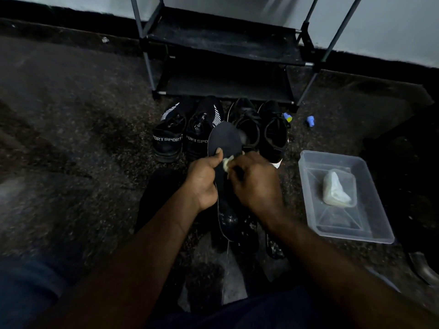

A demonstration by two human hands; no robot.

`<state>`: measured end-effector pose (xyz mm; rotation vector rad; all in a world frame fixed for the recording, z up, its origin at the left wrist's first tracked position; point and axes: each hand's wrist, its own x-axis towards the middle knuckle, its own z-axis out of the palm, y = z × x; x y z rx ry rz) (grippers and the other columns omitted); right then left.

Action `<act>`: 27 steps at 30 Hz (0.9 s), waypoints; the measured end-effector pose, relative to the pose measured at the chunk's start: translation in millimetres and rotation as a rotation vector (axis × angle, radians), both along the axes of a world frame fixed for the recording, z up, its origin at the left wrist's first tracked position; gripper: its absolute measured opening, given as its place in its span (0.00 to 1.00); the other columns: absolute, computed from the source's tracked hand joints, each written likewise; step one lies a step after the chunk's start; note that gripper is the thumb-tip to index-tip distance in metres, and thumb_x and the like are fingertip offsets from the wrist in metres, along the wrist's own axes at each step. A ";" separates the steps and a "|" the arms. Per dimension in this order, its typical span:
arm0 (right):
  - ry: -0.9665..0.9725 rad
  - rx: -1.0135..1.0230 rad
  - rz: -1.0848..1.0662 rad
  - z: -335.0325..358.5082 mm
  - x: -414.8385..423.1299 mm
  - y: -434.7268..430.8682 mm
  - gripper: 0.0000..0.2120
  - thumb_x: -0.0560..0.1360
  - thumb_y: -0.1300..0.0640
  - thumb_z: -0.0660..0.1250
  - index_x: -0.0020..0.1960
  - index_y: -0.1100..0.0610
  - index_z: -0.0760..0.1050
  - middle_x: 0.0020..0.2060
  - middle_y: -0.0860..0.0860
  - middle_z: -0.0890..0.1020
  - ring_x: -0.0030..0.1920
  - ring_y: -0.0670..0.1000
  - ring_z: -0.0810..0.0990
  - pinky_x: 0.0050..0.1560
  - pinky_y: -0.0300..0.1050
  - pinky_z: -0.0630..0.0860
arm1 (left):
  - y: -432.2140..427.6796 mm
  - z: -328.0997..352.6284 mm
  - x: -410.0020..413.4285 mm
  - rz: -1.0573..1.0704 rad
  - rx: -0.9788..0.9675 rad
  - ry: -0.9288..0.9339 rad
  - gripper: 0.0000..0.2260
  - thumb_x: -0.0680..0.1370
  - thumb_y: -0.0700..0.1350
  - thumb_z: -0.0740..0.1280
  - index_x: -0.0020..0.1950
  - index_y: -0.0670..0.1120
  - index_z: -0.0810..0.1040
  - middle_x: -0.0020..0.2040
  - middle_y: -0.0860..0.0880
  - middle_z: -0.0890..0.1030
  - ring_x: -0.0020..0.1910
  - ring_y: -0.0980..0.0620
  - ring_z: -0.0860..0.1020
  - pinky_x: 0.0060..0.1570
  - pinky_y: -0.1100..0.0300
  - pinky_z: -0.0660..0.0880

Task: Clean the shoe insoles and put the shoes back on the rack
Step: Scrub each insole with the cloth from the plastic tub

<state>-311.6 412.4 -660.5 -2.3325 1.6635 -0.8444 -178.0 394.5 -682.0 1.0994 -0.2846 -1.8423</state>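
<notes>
Dark speckled carpet [71, 115], rack [221, 39] by wall [380, 24]; left grip [202, 179] holds insole [225, 141], right grip [256, 184] pinches cloth [227, 162].

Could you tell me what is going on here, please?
A person is wiping a dark insole: the left hand grips it while the right hand presses a small white wipe against it. Four black shoes stand on the floor before the rack. A clear tub to the right holds a white wad.

Four shoes [202, 124] line up before the rack [223, 39]; a tray [306, 176] holding a cloth [336, 189] lies to their right.
</notes>
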 end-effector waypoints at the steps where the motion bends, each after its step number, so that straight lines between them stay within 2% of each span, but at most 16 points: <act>1: 0.023 0.001 0.040 -2.7 3.9 7.7 0.03 0.72 0.60 0.71 0.44 0.56 0.83 0.40 0.55 0.81 0.40 0.57 0.80 0.38 0.45 0.73 | -0.4 -2.1 0.7 0.014 0.008 0.000 0.22 0.83 0.54 0.64 0.70 0.39 0.78 0.66 0.40 0.81 0.65 0.40 0.80 0.60 0.47 0.79; 3: 0.053 0.005 0.079 -5.5 7.4 9.6 0.01 0.71 0.60 0.72 0.42 0.56 0.82 0.38 0.55 0.79 0.38 0.58 0.79 0.37 0.45 0.68 | -0.3 -3.7 2.1 0.022 0.024 0.023 0.24 0.83 0.55 0.65 0.71 0.40 0.77 0.68 0.41 0.80 0.65 0.41 0.80 0.58 0.48 0.79; 4: 0.052 0.006 0.069 -4.0 6.8 4.7 0.01 0.71 0.60 0.71 0.42 0.56 0.81 0.38 0.55 0.79 0.38 0.58 0.79 0.36 0.46 0.69 | 0.0 -3.4 2.2 0.025 0.031 0.019 0.23 0.83 0.54 0.64 0.71 0.40 0.77 0.67 0.41 0.81 0.63 0.42 0.81 0.56 0.48 0.80; 9: -0.027 -0.025 -0.109 13.9 0.3 -34.0 0.02 0.73 0.59 0.71 0.43 0.57 0.83 0.41 0.55 0.82 0.40 0.58 0.81 0.38 0.48 0.76 | 1.7 2.4 1.7 -0.020 -0.007 0.031 0.16 0.85 0.50 0.61 0.61 0.42 0.82 0.50 0.42 0.86 0.45 0.45 0.85 0.42 0.53 0.83; 11: -0.022 -0.001 -0.091 15.5 3.3 -33.6 0.03 0.73 0.60 0.71 0.44 0.56 0.84 0.43 0.56 0.82 0.40 0.58 0.81 0.39 0.49 0.78 | 0.3 2.0 2.4 -0.010 -0.010 0.025 0.16 0.85 0.51 0.61 0.59 0.42 0.83 0.51 0.42 0.86 0.46 0.45 0.86 0.43 0.53 0.83; 14: 0.022 0.013 0.014 4.7 13.5 -6.5 0.06 0.73 0.58 0.69 0.45 0.54 0.85 0.41 0.55 0.82 0.40 0.58 0.81 0.38 0.49 0.77 | -2.9 1.4 3.7 -0.006 0.007 0.044 0.20 0.85 0.55 0.60 0.60 0.41 0.82 0.54 0.42 0.85 0.47 0.46 0.85 0.43 0.55 0.83; 18: 0.058 0.023 0.148 -2.5 21.5 16.8 0.08 0.73 0.56 0.65 0.42 0.55 0.83 0.38 0.53 0.79 0.38 0.56 0.79 0.37 0.50 0.74 | -3.0 -1.8 5.2 -0.017 0.052 0.036 0.26 0.85 0.60 0.57 0.54 0.39 0.83 0.48 0.43 0.86 0.42 0.49 0.86 0.38 0.60 0.81; 21: 0.059 -0.021 0.066 4.0 17.4 -7.8 0.08 0.75 0.56 0.66 0.42 0.57 0.82 0.38 0.56 0.79 0.37 0.59 0.79 0.34 0.49 0.74 | -1.0 1.8 2.6 0.011 0.030 0.042 0.23 0.85 0.58 0.58 0.60 0.41 0.81 0.54 0.42 0.85 0.50 0.46 0.84 0.48 0.53 0.80; 24: 0.106 -0.022 -0.045 15.8 14.3 -33.1 0.06 0.75 0.57 0.68 0.44 0.57 0.84 0.42 0.56 0.80 0.38 0.60 0.81 0.35 0.49 0.76 | 1.9 7.9 -1.4 0.024 0.033 0.075 0.21 0.85 0.57 0.59 0.66 0.43 0.80 0.60 0.41 0.84 0.53 0.44 0.84 0.51 0.50 0.80; 27: 0.086 0.004 -0.013 15.6 18.1 -28.5 0.09 0.75 0.54 0.65 0.45 0.55 0.84 0.44 0.56 0.81 0.38 0.59 0.81 0.36 0.49 0.76 | -1.7 6.1 1.9 0.033 0.019 0.088 0.19 0.85 0.56 0.59 0.58 0.44 0.82 0.54 0.43 0.85 0.49 0.46 0.85 0.47 0.52 0.81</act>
